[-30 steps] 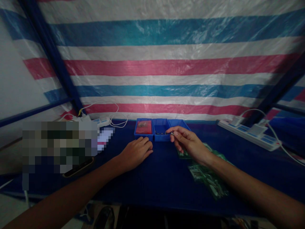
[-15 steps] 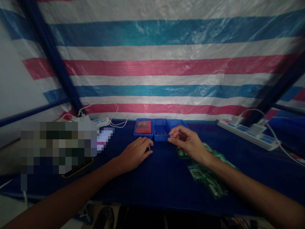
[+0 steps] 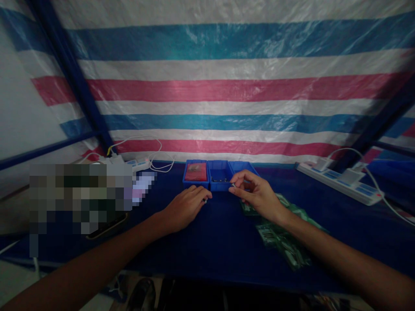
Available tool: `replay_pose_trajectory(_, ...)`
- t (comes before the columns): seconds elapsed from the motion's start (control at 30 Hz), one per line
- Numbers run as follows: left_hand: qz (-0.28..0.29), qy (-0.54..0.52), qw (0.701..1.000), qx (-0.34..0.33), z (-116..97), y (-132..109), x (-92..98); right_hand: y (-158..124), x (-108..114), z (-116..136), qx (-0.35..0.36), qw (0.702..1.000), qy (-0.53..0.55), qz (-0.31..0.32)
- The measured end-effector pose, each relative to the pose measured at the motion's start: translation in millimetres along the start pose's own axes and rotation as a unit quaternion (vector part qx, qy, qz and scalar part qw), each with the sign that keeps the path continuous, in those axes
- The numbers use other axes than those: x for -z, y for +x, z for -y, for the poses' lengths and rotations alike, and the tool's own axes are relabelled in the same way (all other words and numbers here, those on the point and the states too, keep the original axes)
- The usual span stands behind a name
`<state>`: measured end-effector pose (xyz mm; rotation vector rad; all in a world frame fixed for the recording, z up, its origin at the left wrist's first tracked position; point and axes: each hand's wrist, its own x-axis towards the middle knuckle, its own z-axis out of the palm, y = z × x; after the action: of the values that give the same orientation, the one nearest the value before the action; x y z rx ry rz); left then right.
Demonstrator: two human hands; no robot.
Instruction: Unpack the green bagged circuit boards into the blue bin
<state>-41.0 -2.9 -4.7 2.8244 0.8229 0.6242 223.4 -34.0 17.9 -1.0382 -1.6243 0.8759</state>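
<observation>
My left hand [image 3: 187,207] is low over the blue table, fingers curled, with a small shiny metal piece [image 3: 204,200] at its fingertips. Between thumb and forefinger, my right hand [image 3: 251,190] pinches a small light-coloured piece [image 3: 233,185] too tiny to name. Just beyond the hands stand three blue bins side by side. The left bin [image 3: 196,184] contains a red packet [image 3: 196,171]. Several small metal parts [image 3: 220,179] lie in the middle bin [image 3: 219,187]. My right hand partly covers the right bin [image 3: 243,166].
Green-tinted clear bags [image 3: 285,244] with metal parts lie under and beside my right forearm. A power strip [image 3: 340,183] with plugs sits at the right; another power strip [image 3: 142,164] is at the back left. A striped plastic sheet [image 3: 207,90] hangs behind the table.
My left hand has shifted slightly right; its thumb is now tucked under the fingers and less visible. My right hand keeps its pinch in nearly the same place.
</observation>
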Motion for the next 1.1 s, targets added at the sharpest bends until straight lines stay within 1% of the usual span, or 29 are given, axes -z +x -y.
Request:
replay_pose_trajectory(0.27,0.007,0.006,1.0,-0.005,-0.7,0.6,1.0,-0.2,1.3,1.5,0.009,1.0,0.001,-0.003)
replay_pose_trajectory(0.53,0.012,-0.015,1.0,-0.014,0.3,0.2,0.1,0.1,1.3,1.2,0.01,1.0,0.001,0.0)
replay_pose_trajectory(0.7,0.019,-0.009,1.0,-0.008,-3.6,0.0,2.4,0.3,1.9,3.5,0.005,1.0,-0.001,-0.005)
replay_pose_trajectory(1.1,0.026,0.006,0.999,-0.026,-6.0,0.7,3.9,0.2,1.9,3.5,0.0,1.0,-0.001,0.002)
